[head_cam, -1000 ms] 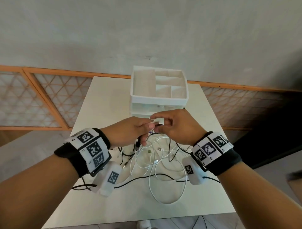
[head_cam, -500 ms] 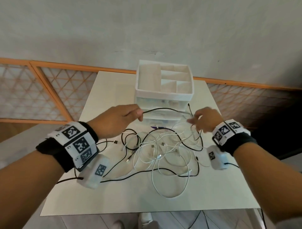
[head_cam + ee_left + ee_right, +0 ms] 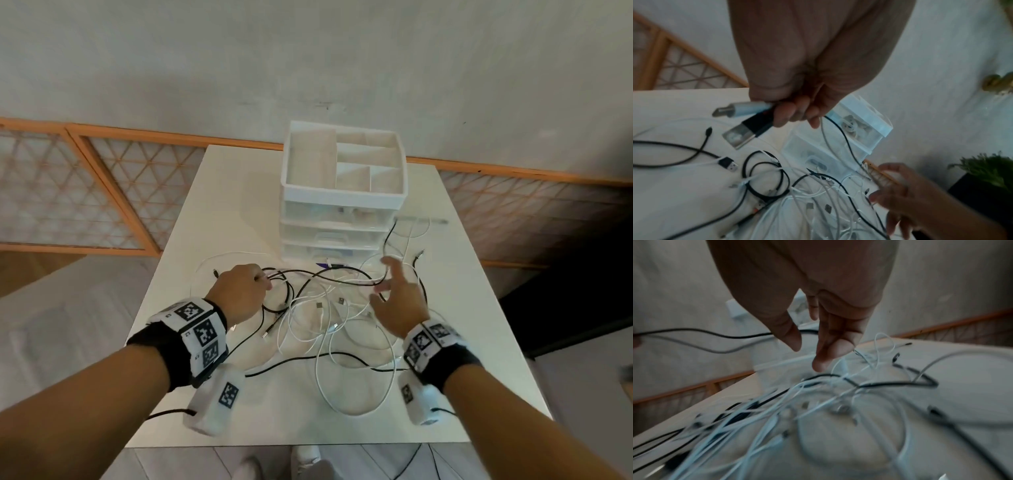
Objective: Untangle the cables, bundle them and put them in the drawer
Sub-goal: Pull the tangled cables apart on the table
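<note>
The left hand (image 3: 797,100) is clenched around two plug ends, a black plug (image 3: 754,128) and a silver plug (image 3: 742,108), and their two cords, a black cable (image 3: 329,275) and a pale one, run out from its fingers toward the right. The right hand (image 3: 399,301) hangs just above the heap with fingers spread and loose, holding nothing; the black cable passes close under its fingertips. Below both hands the tangle of cables (image 3: 329,329), white and black, lies spread on the white table (image 3: 219,212), right in front of the drawer unit (image 3: 342,219), whose drawers look closed.

The step seems to be freeing the held cords from the heap. It would go best if the left hand keeps the plugs firmly while the right follows one cord along, lifting crossing loops over it rather than pulling hard, since tugging would likely tighten knots.
</note>
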`<state>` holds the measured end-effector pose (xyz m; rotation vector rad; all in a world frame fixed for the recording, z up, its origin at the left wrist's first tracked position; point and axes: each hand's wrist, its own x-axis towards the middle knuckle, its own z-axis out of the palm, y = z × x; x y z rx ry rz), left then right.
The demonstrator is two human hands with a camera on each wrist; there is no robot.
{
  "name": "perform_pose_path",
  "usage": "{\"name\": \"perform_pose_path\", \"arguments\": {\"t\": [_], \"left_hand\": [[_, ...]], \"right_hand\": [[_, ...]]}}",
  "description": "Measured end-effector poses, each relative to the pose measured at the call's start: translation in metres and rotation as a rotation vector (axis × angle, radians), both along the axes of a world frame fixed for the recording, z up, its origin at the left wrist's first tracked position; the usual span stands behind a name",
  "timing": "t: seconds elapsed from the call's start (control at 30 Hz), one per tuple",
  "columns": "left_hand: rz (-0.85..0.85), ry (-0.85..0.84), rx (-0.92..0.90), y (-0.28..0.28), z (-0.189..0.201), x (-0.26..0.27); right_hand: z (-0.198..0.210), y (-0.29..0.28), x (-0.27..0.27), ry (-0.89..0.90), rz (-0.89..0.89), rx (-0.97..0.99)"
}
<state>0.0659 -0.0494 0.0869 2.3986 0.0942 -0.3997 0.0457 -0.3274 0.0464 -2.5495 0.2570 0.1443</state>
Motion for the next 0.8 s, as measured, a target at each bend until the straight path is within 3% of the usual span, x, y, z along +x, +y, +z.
{"name": "perform_pose_path", "arguments": {"t": [0.17,0.23,0.33,0.47,0.53,0.7,0.8], "left_hand": [[0.23,0.013,-0.394,-0.019,0.015,0.003],[0.285,-0.001,-0.489,-0.023,0.021,0.007],[0.353,-0.03,-0.522,-0.018,0.025,0.011],[0.529,0.012,-0.531,-0.006,0.022,0.013],[0.563,0.005,-0.571,-0.008,0.026,0.015],[0.424,-0.145,-0.851,-0.045,0.08,0.019],[0.29,-0.205,-0.933,-0.073,0.105,0.017]], "right_hand": [[-0.039,0.04,-0.003,0.201,0.116,0.055],[-0.039,0.044,0.003,0.198,0.09,0.072],[-0.003,0.037,0.018,-0.045,0.049,0.136],[0.09,0.015,0.038,-0.446,-0.02,0.529],[0.125,0.008,0.038,-0.52,-0.025,0.652],[0.138,0.027,0.021,-0.327,0.255,0.755],[0.154,0.032,0.018,-0.347,0.361,0.74]]}}
